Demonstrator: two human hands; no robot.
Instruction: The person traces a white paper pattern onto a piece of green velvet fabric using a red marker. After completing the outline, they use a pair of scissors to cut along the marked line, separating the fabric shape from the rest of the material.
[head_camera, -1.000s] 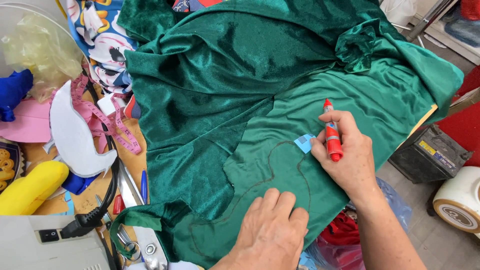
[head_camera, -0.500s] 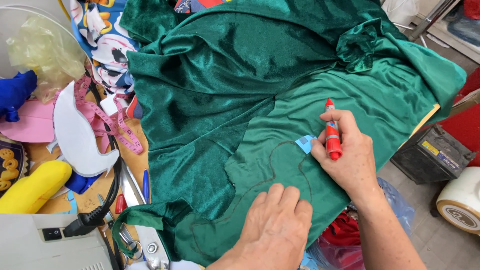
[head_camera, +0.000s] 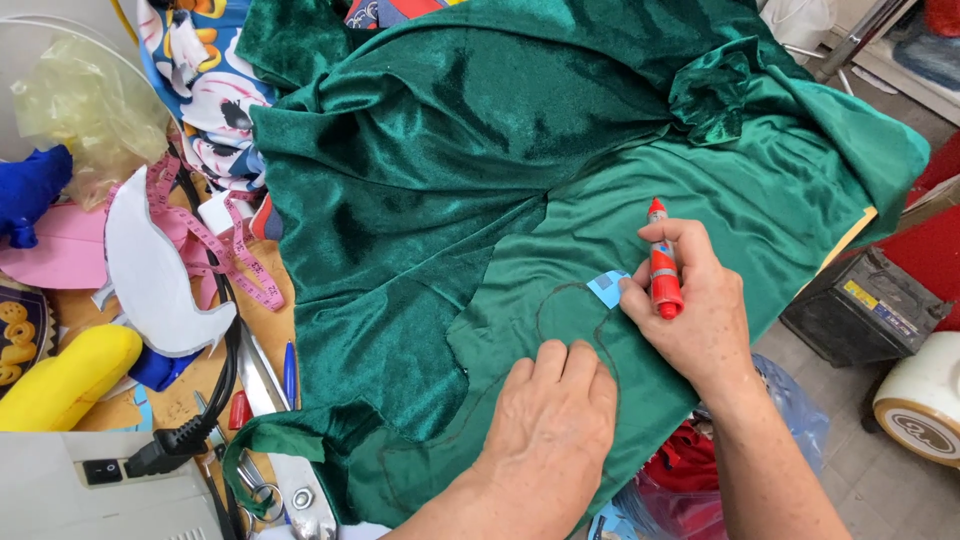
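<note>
While the left hand (head_camera: 550, 440) lies flat, fingers spread and grasping nothing, to pin the dark green velvet fabric (head_camera: 480, 170), the right hand (head_camera: 690, 300) closes around a red marker pen (head_camera: 662, 265) and pinches a small blue chalk square (head_camera: 607, 288) at a curved line drawn just beyond the left fingers. Left of them, a pink measuring tape (head_camera: 215, 250) crosses the cluttered wooden bench (head_camera: 270, 320).
</note>
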